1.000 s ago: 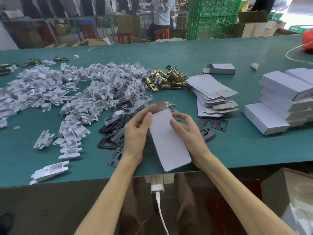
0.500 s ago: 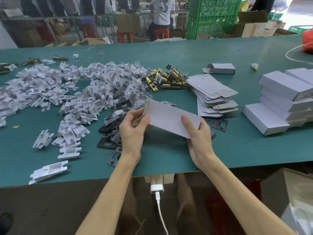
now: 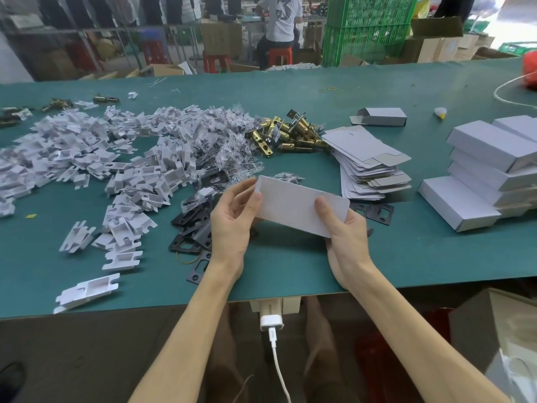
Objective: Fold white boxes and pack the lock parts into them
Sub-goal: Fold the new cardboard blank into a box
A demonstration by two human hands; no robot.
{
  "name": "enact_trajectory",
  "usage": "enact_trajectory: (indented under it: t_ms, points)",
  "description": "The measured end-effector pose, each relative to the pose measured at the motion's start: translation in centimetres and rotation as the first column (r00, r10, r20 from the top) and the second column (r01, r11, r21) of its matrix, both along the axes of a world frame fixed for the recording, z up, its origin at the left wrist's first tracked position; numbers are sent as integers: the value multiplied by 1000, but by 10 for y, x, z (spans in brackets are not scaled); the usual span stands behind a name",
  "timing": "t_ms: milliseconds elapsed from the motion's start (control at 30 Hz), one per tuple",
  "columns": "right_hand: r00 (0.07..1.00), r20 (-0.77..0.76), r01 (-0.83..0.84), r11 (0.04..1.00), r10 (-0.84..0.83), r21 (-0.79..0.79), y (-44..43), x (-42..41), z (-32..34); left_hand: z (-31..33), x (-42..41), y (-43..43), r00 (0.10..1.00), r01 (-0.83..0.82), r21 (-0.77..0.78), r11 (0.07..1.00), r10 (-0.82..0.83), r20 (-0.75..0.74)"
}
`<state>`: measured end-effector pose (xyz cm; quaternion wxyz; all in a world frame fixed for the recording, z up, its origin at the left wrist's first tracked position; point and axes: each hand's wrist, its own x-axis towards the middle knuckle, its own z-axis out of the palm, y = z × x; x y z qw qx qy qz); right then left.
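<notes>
A green table [image 3: 290,271] carries a wide heap of white inserts [image 3: 96,158] at left, folded boxes [image 3: 494,175] stacked at right, and a pile of blanks [image 3: 369,167] between them. Brass latches [image 3: 290,135] lie just left of the blanks; black plates [image 3: 191,228] lie near the front edge. Above the plates, a flat box [image 3: 293,205] is held off the table, the left hand [image 3: 232,222] pinching its left end and the right hand [image 3: 345,234] gripping its right end, thumb on the white face.

Both hands [image 3: 232,225] [image 3: 347,242] hold flat white box [image 3: 296,206] above green table [image 3: 290,266]
</notes>
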<state>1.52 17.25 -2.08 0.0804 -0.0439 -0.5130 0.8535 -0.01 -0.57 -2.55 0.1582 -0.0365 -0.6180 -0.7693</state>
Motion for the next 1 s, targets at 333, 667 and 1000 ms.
enact_trajectory:
  t_ms: [333,667,1000]
  points:
    - [999,-33,-30,998,32,50,0,-1,-2,-2,-4,1,994,-90,30,996,88,63]
    - [999,-30,-28,996,31,81,-1,-1,-3,-1,-3,1,988,-114,49,992,109,109]
    - [998,-42,-45,994,50,100,0,-2,-5,0,-3,1,988,-132,-22,991,133,76]
